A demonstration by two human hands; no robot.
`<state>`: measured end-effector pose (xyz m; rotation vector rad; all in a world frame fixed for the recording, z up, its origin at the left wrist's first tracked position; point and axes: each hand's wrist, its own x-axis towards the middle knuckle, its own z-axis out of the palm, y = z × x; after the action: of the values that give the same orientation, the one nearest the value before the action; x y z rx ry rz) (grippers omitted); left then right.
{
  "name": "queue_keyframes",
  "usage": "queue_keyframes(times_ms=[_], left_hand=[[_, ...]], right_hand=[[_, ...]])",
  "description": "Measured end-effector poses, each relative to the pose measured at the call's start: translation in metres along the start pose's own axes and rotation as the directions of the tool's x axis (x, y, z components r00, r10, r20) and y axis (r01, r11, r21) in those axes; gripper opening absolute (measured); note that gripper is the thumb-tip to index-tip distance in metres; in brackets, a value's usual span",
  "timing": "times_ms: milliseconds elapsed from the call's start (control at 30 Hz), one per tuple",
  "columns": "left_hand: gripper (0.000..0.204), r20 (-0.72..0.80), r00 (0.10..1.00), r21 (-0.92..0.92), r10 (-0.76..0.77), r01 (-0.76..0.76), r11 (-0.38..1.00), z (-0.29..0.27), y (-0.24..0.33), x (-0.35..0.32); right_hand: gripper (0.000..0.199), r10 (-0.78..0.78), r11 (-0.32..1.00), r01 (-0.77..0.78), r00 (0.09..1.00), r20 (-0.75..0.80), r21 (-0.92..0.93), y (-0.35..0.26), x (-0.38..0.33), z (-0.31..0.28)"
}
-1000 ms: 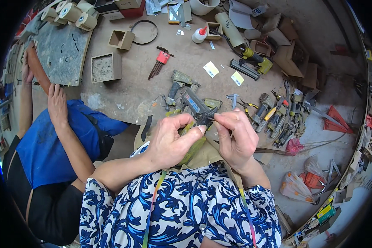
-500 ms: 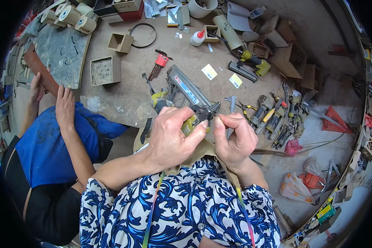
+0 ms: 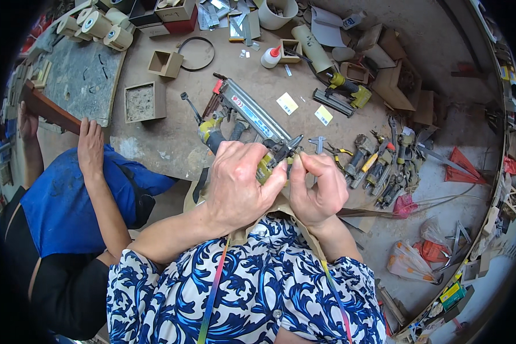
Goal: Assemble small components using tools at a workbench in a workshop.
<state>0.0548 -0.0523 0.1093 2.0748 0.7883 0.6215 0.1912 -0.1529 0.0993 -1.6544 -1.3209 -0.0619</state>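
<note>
My left hand [image 3: 238, 180] is wrapped round a yellow-green and black nail gun [image 3: 262, 121], close to its nose. The gun is tilted above the bench edge, its long metal magazine pointing away to the far left. Beside the nose, my right hand [image 3: 318, 189] is closed with thumb and forefinger pinched together. Whatever lies in that pinch is too small to make out. Part of the gun's body is hidden behind my left hand. Just beyond my right hand lies a caliper [image 3: 317, 143], near yellow-handled pliers [image 3: 341, 151].
At left, a co-worker's hands [image 3: 90, 143] hold a reddish-brown wooden strip [image 3: 54, 109]. The bench bears a wooden box [image 3: 145, 102], a red-capped bottle [image 3: 270, 57], a second nail gun [image 3: 344, 94] and piled hand tools [image 3: 378, 163]. Plastic bags [image 3: 410, 261] lie at right.
The nail gun's magazine has swung up and left, now overlapping the red hex key set. My right hand has shifted slightly left. The co-worker's wooden strip has tilted and moved.
</note>
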Motion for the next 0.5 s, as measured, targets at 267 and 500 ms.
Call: queue_keyframes(times_ms=[267, 500], left_hand=[[0.019, 0.003, 1.0, -0.004, -0.023, 0.023, 1.0, -0.001, -0.001, -0.001], [0.023, 0.242, 0.947, -0.023, -0.21, 0.222, 0.975, -0.02, -0.003, 0.014]], right_hand=[[0.023, -0.044, 0.995, 0.036, 0.996, 0.08, 0.098, 0.007, 0.01, -0.005], [0.029, -0.532, 0.835, 0.543, 0.752, 0.39, 0.092, 0.038, 0.062, -0.027]])
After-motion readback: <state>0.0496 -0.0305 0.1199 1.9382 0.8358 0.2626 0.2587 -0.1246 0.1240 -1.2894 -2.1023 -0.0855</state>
